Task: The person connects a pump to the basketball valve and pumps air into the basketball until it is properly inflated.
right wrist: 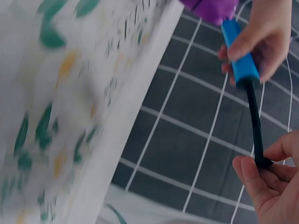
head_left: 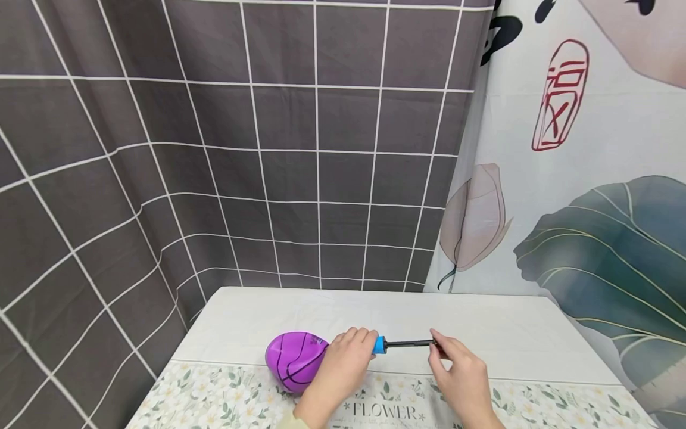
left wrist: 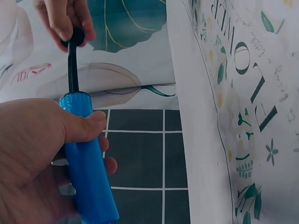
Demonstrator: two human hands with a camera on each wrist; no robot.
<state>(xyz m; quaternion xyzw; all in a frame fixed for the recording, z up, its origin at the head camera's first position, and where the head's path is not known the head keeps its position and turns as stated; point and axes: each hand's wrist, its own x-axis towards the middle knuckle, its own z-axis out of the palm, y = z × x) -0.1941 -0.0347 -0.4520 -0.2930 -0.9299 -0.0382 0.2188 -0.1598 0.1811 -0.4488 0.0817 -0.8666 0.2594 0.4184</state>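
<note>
My left hand (head_left: pixel 347 359) grips the blue barrel of a small hand pump (left wrist: pixel 91 163), thumb along its side. A black rod (head_left: pixel 408 343) reaches out of the barrel to the right. At the rod's far end, my right hand (head_left: pixel 460 372) pinches the black handle (right wrist: pixel 263 162) between thumb and fingers. On the other side of the left hand, a purple ball (head_left: pixel 296 361) with black seam lines meets the pump's tip in the right wrist view. The ball looks partly caved in and not round; the left hand covers some of its right side.
Below the hands lies a table with a white cloth (head_left: pixel 257 310) and a floral strip (head_left: pixel 209 387) lettered FLOWER along the front. Behind and to the left hangs a dark grid-patterned curtain (head_left: pixel 284 119). A white leaf-printed curtain (head_left: pixel 514 107) hangs at the right.
</note>
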